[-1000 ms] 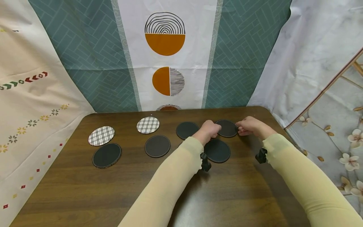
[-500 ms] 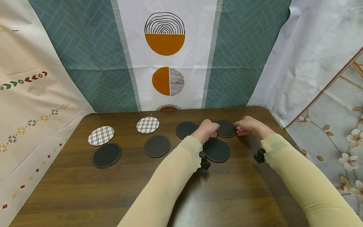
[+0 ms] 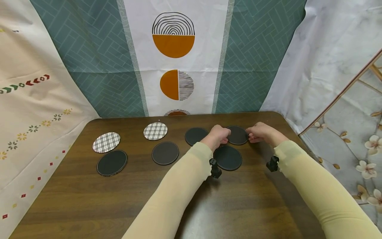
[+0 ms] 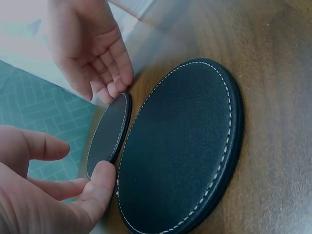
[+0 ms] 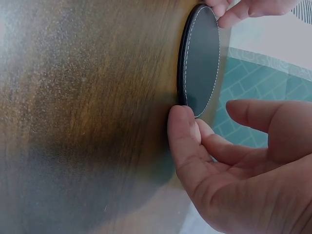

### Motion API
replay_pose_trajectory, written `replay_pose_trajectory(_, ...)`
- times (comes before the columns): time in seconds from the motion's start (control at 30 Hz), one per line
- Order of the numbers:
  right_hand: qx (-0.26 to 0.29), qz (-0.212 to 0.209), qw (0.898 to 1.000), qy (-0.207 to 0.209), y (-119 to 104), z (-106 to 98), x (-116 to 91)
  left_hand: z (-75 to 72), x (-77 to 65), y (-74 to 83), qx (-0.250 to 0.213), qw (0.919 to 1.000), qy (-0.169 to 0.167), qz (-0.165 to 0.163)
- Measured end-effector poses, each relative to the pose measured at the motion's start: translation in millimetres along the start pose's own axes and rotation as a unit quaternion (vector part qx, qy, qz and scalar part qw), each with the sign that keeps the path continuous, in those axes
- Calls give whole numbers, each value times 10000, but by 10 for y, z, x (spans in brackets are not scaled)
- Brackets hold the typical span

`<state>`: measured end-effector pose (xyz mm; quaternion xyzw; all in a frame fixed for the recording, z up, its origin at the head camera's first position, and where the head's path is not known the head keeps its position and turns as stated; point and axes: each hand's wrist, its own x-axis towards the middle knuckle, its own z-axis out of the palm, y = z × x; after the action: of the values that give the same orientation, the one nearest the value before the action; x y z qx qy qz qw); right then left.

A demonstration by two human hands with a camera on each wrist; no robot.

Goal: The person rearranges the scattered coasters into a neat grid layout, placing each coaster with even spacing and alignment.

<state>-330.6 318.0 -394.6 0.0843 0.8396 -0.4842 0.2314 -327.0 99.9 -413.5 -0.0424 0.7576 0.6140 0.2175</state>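
A round dark coaster (image 3: 238, 135) with pale stitching round its rim lies flat at the back right of the table. My left hand (image 3: 219, 136) is at its left edge, fingertips touching the rim and thumb held apart from it. On the opposite edge, the fingers of my right hand (image 3: 262, 133) meet the rim, its thumb also standing off in the right wrist view. Directly in front lies another black stitched coaster (image 4: 180, 146), large in the left wrist view. The left forearm passes beside a further dark coaster (image 3: 196, 135), partly covering it.
Two more dark coasters, one mid-table (image 3: 165, 153) and one at left (image 3: 112, 163), lie on the brown wooden table (image 3: 89, 205). Two white plaid discs (image 3: 106, 142) rest behind them. A teal and white curtain (image 3: 101, 83) hangs at the table's back edge.
Over the last second both hands and the coaster between them have shifted slightly left. During the latest half second they have stayed in place.
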Motion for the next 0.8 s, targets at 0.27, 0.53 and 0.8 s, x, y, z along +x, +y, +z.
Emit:
replay_pose_trajectory(0.27, 40, -25, 10000, 4, 8, 30, -12, -31, 25, -29, 58, 9998, 193, -1)
replay_pose_trajectory(0.53, 144, -14, 9999, 53, -44, 62, -21, -89, -49, 46, 153, 9989, 217, 383)
replay_pose_trajectory(0.8, 245, -92, 9997, -27, -120, 169, 10, -278, -126, 50, 425, 9978, 151, 492)
